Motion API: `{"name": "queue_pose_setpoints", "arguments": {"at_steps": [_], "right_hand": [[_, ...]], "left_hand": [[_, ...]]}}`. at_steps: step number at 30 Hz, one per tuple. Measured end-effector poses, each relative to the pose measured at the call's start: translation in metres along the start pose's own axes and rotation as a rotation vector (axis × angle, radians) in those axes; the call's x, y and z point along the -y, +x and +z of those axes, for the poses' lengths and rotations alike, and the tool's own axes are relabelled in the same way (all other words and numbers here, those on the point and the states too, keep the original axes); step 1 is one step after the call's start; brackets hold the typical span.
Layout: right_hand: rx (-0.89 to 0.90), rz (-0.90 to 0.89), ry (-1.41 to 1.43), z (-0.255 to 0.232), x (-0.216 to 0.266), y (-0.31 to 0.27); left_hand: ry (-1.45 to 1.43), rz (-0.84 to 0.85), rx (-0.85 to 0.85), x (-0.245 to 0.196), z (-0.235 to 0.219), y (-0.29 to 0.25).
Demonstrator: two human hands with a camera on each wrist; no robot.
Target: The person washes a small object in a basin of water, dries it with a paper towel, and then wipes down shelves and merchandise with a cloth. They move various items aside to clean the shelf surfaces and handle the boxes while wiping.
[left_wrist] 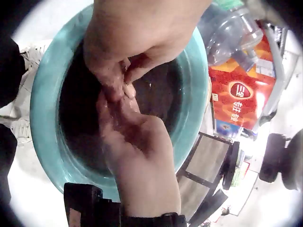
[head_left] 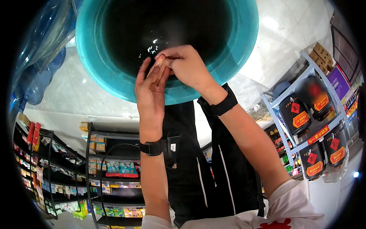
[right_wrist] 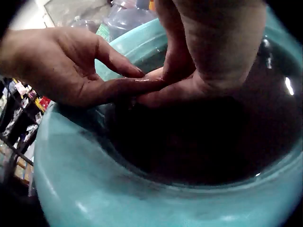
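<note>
Both hands meet over a turquoise basin (head_left: 89, 72) holding dark liquid (head_left: 126, 23). In the head view, the left hand (head_left: 150, 89) is turned palm up at the near rim, its fingers extended and wet. The right hand (head_left: 190, 70) reaches across from the right, its thumb and curled fingers pinching a fingertip of the left hand. In the left wrist view, a pale wet fingertip (left_wrist: 129, 90) shows under the right thumb. From the right wrist view, the left thumb and a finger point toward the right fingers (right_wrist: 177, 66). I cannot tell if anything small lies between them.
Pale floor tiles (head_left: 263, 65) surround the basin. Large clear water bottles (head_left: 34, 91) stand at the left. A rack with black jars (head_left: 295, 114) is at the right. Behind are shelves of packaged goods (head_left: 122, 170). A red box (left_wrist: 239, 97) lies beyond the basin.
</note>
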State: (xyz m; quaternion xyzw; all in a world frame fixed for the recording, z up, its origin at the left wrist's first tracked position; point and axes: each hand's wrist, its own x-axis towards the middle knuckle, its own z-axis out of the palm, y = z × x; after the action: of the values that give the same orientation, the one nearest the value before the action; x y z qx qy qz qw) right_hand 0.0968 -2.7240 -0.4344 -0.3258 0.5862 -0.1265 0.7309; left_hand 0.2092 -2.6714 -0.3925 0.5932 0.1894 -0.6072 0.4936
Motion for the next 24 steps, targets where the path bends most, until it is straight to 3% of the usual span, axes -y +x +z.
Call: {"name": "queue_pose_setpoints", "arguments": {"at_steps": [3,9,16,18,22,24], "right_hand": [[-0.011,0.023,0.158,-0.001,0.002,-0.007],[-0.11,0.035,0.07,0.001,-0.002,-0.012],[-0.051,0.092,0.192,0.0,-0.001,-0.007],[-0.127,-0.12,0.112,0.005,0.001,-0.005],[-0.064,-0.119,-0.062,-0.005,0.009,-0.002],[-0.001,-0.029,0.123,-0.009,0.007,0.004]], "left_hand": [[0.027,-0.016,0.021,-0.001,0.0,-0.002],[0.058,-0.03,0.073,-0.002,0.003,-0.003],[0.038,0.006,0.085,0.0,0.004,-0.006],[0.057,-0.028,0.112,-0.003,0.005,-0.01],[0.071,-0.057,0.123,-0.002,0.009,-0.014],[-0.005,-0.075,0.141,-0.001,0.007,-0.014]]}}
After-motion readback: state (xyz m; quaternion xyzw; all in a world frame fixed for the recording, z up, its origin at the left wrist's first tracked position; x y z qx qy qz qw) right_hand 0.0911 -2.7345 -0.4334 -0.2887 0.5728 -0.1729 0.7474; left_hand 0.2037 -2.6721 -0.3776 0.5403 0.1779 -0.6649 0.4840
